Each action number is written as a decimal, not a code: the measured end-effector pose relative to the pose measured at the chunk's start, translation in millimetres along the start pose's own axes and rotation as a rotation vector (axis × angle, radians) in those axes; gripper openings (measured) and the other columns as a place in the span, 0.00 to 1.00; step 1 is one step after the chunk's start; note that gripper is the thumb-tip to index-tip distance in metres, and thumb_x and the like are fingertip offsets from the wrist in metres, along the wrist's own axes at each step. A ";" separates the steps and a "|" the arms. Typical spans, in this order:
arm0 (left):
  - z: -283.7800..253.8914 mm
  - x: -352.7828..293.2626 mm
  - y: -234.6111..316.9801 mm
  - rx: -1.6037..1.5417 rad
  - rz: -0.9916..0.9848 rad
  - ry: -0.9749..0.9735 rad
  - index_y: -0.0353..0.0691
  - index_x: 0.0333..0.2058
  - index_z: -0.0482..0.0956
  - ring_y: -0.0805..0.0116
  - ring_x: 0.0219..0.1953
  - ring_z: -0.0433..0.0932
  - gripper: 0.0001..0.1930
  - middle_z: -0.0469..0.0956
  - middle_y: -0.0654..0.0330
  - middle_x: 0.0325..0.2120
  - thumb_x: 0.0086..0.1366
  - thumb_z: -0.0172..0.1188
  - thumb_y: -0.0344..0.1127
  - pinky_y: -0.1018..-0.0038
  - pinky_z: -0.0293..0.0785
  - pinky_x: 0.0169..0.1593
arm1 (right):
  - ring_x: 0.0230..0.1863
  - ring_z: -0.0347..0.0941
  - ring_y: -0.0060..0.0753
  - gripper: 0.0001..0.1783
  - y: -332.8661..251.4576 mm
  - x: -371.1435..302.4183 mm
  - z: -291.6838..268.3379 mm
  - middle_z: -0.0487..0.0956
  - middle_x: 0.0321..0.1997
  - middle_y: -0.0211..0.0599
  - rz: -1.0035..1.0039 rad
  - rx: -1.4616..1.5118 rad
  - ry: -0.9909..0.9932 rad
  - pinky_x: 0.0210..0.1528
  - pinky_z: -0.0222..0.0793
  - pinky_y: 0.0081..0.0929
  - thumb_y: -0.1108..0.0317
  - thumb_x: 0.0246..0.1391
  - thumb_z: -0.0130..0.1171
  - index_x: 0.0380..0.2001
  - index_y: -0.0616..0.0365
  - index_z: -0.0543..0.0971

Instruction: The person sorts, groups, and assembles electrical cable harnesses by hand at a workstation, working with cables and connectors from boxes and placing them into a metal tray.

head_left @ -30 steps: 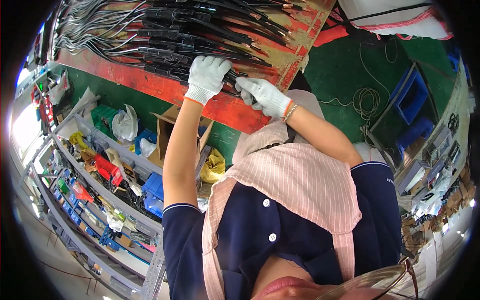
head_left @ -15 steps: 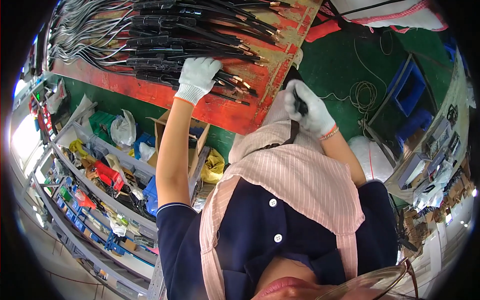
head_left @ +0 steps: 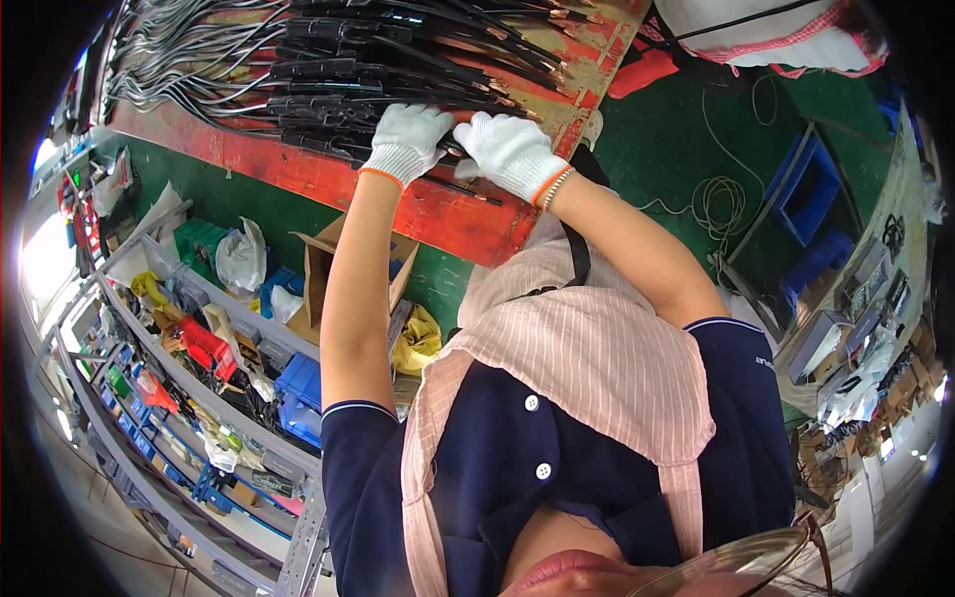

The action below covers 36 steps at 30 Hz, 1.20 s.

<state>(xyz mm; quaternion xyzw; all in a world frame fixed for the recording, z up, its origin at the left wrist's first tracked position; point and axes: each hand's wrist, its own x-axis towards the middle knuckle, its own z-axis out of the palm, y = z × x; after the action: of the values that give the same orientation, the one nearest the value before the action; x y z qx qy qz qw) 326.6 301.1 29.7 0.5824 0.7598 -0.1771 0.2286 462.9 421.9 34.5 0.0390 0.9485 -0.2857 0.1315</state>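
Note:
Rows of black cables [head_left: 338, 75] lie across the red worktable [head_left: 239, 159], with bare copper at their right ends and grey leads [head_left: 179, 60] running off to the left. At the near edge of the cables my left hand [head_left: 411, 136], in a white knit glove with an orange cuff, has its fingers curled over the black cables. Close on its right, my gloved right hand [head_left: 509, 151] is curled over the copper-tipped ends. Its fingertips point toward my left hand, and what they grip is hidden. One loose black cable end [head_left: 477, 195] shows below the right hand.
Shelving with bins and bags [head_left: 209, 343] stands to my left, beside an open cardboard box [head_left: 323, 264] and a yellow bag [head_left: 418, 338]. Right of the table, a coiled wire [head_left: 721, 199] lies on the green floor near a blue crate [head_left: 808, 189]. A white cloth [head_left: 776, 35] sits beyond.
My right hand has come from beside the table, where it held something black, leftward onto the cable ends next to my left hand. The left hand stays over the cables.

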 end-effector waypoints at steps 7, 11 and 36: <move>1.3 2.7 1.1 -0.043 -0.006 -0.023 0.46 0.45 0.75 0.58 0.49 0.77 0.17 0.79 0.59 0.42 0.58 0.64 0.42 0.60 0.71 0.51 | 0.42 0.79 0.50 0.17 1.9 -0.7 -8.3 0.81 0.40 0.48 0.019 0.143 -0.121 0.41 0.76 0.45 0.56 0.56 0.49 0.40 0.53 0.80; 5.3 -1.3 -1.0 -0.074 -0.028 -0.031 0.46 0.43 0.75 0.56 0.47 0.78 0.16 0.80 0.58 0.39 0.57 0.64 0.39 0.59 0.71 0.50 | 0.33 0.77 0.41 0.17 25.4 -65.3 -5.6 0.78 0.29 0.41 0.062 0.756 -0.093 0.39 0.72 0.35 0.53 0.58 0.51 0.36 0.56 0.76; 14.7 -35.7 -15.4 -0.003 0.227 0.347 0.46 0.35 0.76 0.62 0.49 0.75 0.19 0.77 0.64 0.46 0.42 0.70 0.40 0.66 0.71 0.51 | 0.40 0.80 0.51 0.18 6.0 44.1 11.2 0.82 0.38 0.50 0.083 0.133 -0.307 0.41 0.76 0.45 0.57 0.51 0.54 0.35 0.58 0.83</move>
<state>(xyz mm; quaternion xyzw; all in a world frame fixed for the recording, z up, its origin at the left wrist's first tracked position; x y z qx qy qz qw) 321.5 260.5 37.3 0.6857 0.7175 -0.0460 0.1135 423.9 420.7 10.3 0.0424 0.8938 -0.3446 0.2838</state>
